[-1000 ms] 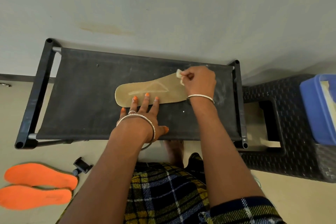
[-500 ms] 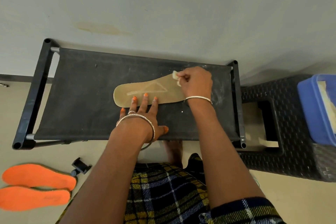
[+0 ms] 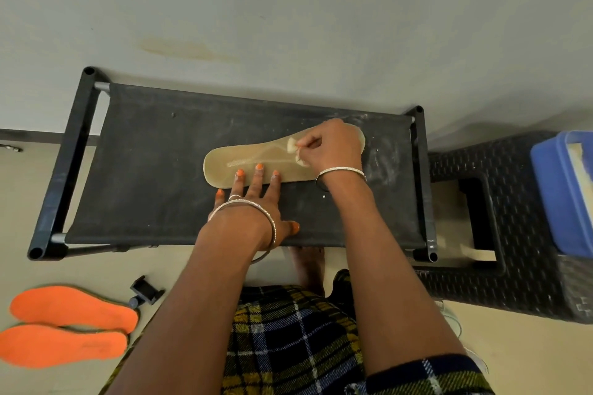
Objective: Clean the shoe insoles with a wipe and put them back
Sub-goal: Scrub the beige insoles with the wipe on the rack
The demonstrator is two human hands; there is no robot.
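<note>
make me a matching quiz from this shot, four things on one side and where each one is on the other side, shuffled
Things
1. tan insole
2. orange insoles
3. wipe
4. blue tub

Places
A. on the dark woven stool, far right
B. pinched in the right hand
C. flat on the black fabric stand, pressed by the left hand
D. on the floor, lower left

Pairs: 1-C, 2-D, 3-B, 4-A
</note>
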